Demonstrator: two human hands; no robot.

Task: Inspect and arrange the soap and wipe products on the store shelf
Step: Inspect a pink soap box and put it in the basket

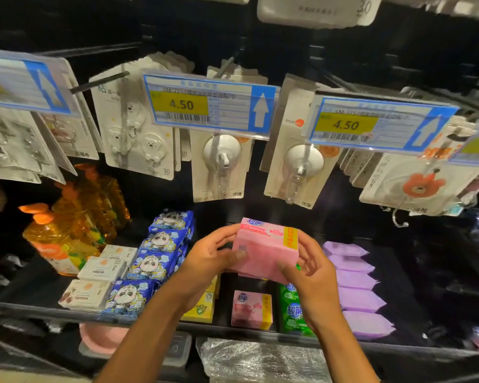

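Head view: two hands (210, 255) around one pink soap pack (264, 252); five purple packs (361, 299)

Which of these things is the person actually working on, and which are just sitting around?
In the job: pink pack, gripped by left hand and right hand; shelved pink soap, green soap, yellow soap, white boxes, panda packs, purple packs.
Just lying about: hanging hooks, price tags, orange bottles.

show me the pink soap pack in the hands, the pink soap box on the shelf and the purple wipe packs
held pink soap pack (263, 255): head view, middle of its pink front face
pink soap box (251, 310): head view, centre of its front face
purple wipe packs (356, 280): head view, middle pack of the row
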